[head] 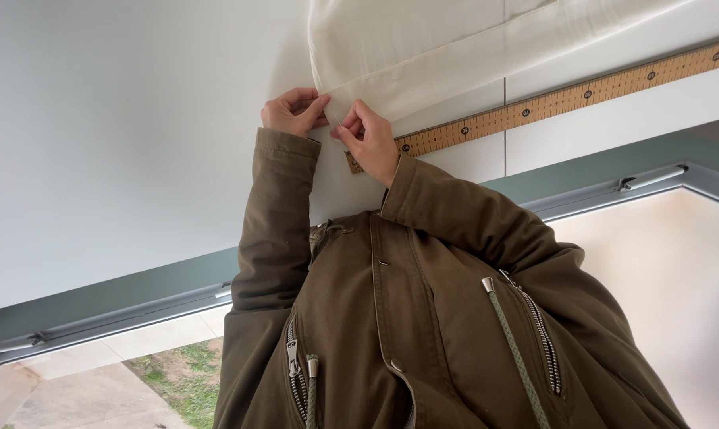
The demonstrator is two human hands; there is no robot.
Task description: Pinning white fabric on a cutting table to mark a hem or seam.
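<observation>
A white folded cloth (423, 48) lies on a white table (121, 143); its lower corner points toward me. My left hand (294, 111) pinches that corner from the left, fingers closed on the fabric edge. My right hand (369, 139) pinches the same corner from the right, thumb and fingers pressed on it. The two hands almost touch. A long wooden ruler (566, 99) runs diagonally across the table, its near end hidden under my right hand and the cloth's edge just above it. Both arms wear olive jacket sleeves.
The table's grey-green front edge (137, 294) with a metal rail (653, 179) runs across below my hands. A thin seam (505, 151) crosses the tabletop. My olive jacket (423, 334) with zips and cords fills the bottom. Paving and grass (177, 381) show at lower left.
</observation>
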